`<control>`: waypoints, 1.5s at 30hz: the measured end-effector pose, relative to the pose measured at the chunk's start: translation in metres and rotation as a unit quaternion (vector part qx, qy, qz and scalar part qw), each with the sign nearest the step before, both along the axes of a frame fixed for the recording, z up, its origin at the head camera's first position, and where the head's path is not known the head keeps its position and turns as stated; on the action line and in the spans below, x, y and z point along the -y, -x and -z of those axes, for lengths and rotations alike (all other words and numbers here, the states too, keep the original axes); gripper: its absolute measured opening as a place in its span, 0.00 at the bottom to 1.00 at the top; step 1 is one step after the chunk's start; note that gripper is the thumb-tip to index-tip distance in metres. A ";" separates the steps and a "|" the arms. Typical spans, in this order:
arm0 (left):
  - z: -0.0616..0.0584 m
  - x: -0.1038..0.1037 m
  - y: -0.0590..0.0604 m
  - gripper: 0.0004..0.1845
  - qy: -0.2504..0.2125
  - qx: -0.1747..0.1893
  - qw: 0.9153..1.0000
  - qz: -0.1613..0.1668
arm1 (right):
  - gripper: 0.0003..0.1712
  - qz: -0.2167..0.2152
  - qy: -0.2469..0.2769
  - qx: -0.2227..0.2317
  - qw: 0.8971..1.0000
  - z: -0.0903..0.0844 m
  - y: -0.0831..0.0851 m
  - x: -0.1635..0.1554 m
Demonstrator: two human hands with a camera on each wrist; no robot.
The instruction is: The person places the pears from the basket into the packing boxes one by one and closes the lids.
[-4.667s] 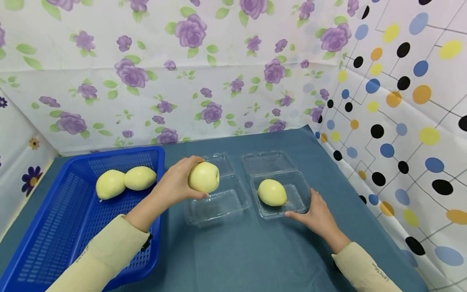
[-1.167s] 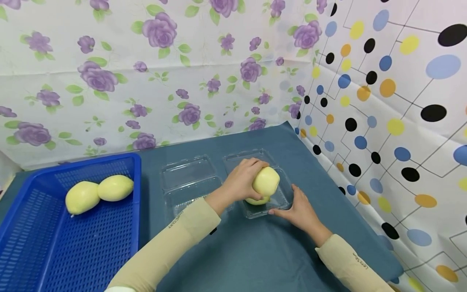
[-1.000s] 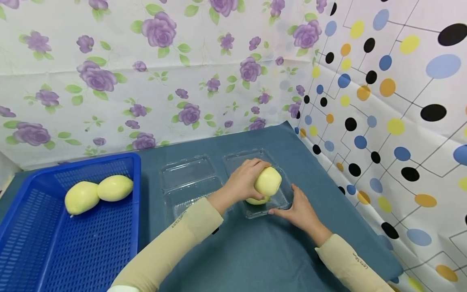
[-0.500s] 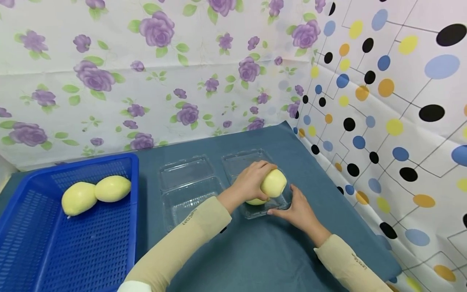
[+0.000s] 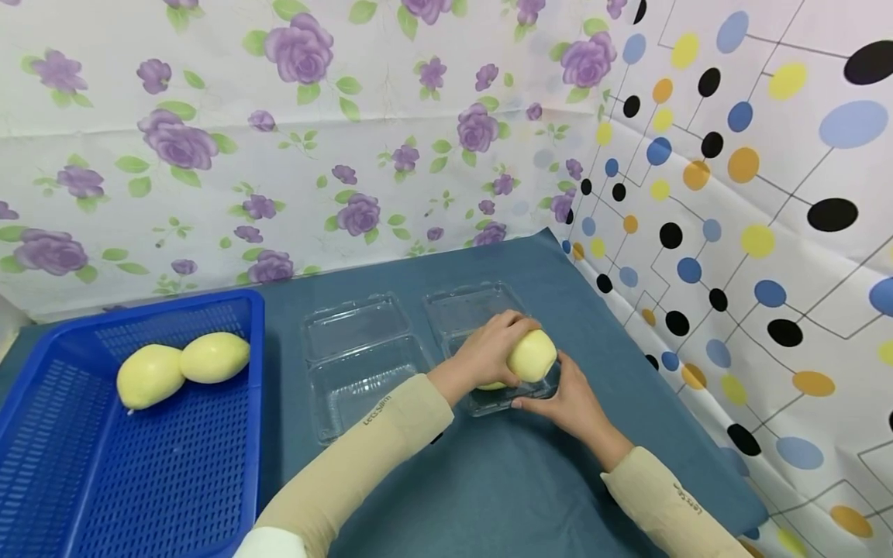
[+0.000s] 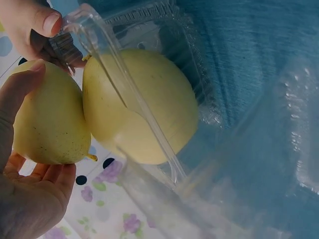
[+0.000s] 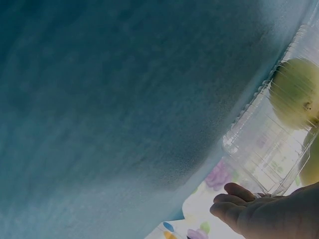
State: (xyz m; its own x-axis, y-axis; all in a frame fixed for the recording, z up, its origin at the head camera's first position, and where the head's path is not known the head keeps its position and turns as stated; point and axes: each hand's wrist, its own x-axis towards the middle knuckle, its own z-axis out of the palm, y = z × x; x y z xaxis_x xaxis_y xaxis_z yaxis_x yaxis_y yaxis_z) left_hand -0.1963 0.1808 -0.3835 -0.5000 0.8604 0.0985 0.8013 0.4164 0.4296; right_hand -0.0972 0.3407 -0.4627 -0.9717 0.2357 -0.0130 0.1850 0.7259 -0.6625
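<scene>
Lowered a little since half a second ago, the held pear point(image 5: 533, 356) now sits further right and deeper in the right clear box point(image 5: 481, 310), against the pear point(image 5: 492, 384) already lying there.

From the head view, the left hand point(image 5: 492, 353) wraps the held pear from its left side, fingers curled over the top. The right hand point(image 5: 568, 395) presses relaxed fingers on the box's near right corner, just beside that pear. Left of it stands the empty clear box point(image 5: 359, 356), lid open, and further left the blue basket point(image 5: 230, 457) with two more pears point(image 5: 181, 366) touching each other. All rest on the blue-clothed desk point(image 5: 502, 488).

The left wrist view shows the held pear point(image 6: 47, 117) in the palm of the left hand point(image 6: 25, 189), thumb over its top, touching the boxed pear point(image 6: 142, 107); the box's rim point(image 6: 124, 87) crosses in front of that one, and a right-hand fingertip point(image 6: 35, 22) holds the rim's corner.

The right wrist view shows the right hand point(image 7: 269, 211) with fingers loosely bent under the box wall point(image 7: 264, 149), one pear point(image 7: 296, 92) visible through the plastic.
</scene>
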 end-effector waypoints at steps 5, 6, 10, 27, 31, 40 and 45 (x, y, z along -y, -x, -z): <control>0.002 -0.004 -0.002 0.44 0.010 0.008 1.000 0.006 | 0.64 -0.008 0.013 -0.012 1.000 0.000 0.000 -0.001; 0.002 -0.005 -0.002 0.44 0.012 0.009 1.000 0.007 | 0.64 -0.008 0.015 -0.014 1.000 0.000 0.000 -0.001; 0.004 -0.007 -0.003 0.44 0.019 0.011 1.000 0.011 | 0.63 -0.007 0.018 -0.015 1.000 -0.001 0.000 -0.001; 0.011 -0.017 -0.001 0.46 0.057 0.023 0.998 0.010 | 0.64 0.005 0.024 -0.012 1.000 0.001 0.000 -0.001; 0.012 -0.019 0.000 0.45 0.063 0.032 0.997 0.004 | 0.64 0.003 0.021 -0.014 1.000 0.001 0.001 -0.001; 0.015 -0.027 0.002 0.44 0.078 0.034 0.996 0.002 | 0.64 0.005 0.024 -0.006 1.000 0.000 0.000 -0.001; 0.019 -0.029 0.002 0.45 0.093 0.029 0.995 0.003 | 0.63 0.004 0.021 -0.001 1.000 -0.001 0.000 -0.001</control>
